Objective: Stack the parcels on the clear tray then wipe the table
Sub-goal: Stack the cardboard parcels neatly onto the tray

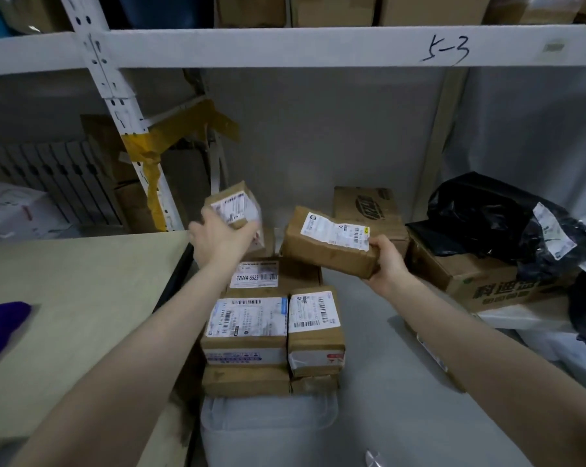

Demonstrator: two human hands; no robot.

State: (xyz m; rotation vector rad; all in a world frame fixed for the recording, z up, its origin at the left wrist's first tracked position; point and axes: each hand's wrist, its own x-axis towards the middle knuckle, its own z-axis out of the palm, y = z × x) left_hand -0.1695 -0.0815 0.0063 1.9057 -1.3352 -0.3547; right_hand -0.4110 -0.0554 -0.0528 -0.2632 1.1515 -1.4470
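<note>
Gripping a small parcel (235, 206) in the left hand (217, 241) and a longer parcel (328, 246) in the right hand (387, 261), both above the stack (271, 328) on the clear tray (268, 423); set carelessly, either could slide off its uneven top beside the table (65, 298)

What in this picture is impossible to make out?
Head view, the only one:
Label on the small parcel that the left hand grips: blurred, unreadable.
Fingertips of the right hand: hidden behind the flat parcel it holds.
Floor of the clear tray: covered by the stacked parcels.
The purple object: blurred, cut off by the left edge.
</note>
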